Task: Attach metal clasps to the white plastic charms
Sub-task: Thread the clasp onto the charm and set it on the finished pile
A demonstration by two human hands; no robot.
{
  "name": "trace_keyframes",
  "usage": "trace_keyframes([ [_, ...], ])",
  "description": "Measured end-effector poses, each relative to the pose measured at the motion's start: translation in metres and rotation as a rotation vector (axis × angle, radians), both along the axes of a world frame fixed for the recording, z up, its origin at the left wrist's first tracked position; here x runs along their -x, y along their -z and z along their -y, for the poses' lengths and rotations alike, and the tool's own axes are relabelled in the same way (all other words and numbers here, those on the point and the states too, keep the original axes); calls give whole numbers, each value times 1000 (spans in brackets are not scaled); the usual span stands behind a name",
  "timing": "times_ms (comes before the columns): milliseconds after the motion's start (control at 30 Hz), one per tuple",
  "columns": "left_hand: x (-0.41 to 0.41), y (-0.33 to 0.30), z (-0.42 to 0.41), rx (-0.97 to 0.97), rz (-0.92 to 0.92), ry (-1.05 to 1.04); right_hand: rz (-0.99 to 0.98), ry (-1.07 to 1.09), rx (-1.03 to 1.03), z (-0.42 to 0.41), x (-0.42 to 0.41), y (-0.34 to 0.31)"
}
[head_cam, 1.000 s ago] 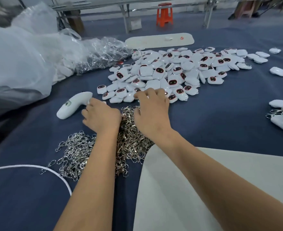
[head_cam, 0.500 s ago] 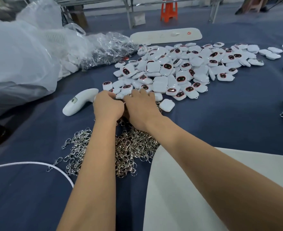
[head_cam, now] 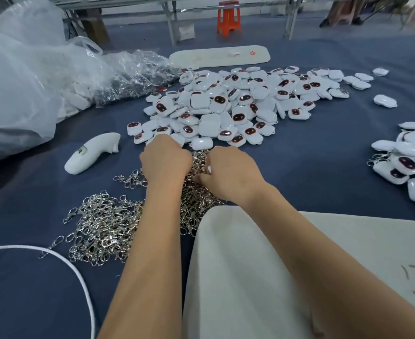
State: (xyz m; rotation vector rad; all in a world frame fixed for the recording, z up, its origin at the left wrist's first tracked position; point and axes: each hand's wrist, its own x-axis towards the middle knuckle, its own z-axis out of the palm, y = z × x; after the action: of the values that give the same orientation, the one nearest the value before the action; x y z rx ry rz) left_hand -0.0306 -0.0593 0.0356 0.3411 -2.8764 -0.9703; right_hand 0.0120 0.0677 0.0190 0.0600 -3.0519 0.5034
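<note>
Hands (head_cam: 196, 165) drew apart over clasps (head_cam: 103, 223).

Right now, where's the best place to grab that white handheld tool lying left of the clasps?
Grip the white handheld tool around its thick rounded body, coming from above with the left hand. It lies flat on the blue cloth, free of the clasps.

One view only, from a camera worn on the head. It looks forward and steeply down over the near edge of the blue worktop (head_cam: 323, 172), close enough that both forearms run up from the bottom of the frame. The wide lens bends the worktop's edges and takes in its far edge, with a stool (head_cam: 228, 18) on the floor beyond.
</note>
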Motion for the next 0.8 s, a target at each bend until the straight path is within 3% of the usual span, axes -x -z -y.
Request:
trace_keyframes([
  [133,-7,-3,-13,-122,-129,-32,4,-27,123,-4,2,3],
  [400,-8,-11,-38,-438,-226,-43,-149,10,665,-29,-14,-3],
  [567,-27,-3,-85,-514,-174,333,-287,97,914,-73,-28,-5],
  [733,-44,15,-124,-790,70,524,-357,160,888,-130,-51,3],
  [800,-49,24,-131,-818,81,575,-351,207,876,-148,-61,10],
])
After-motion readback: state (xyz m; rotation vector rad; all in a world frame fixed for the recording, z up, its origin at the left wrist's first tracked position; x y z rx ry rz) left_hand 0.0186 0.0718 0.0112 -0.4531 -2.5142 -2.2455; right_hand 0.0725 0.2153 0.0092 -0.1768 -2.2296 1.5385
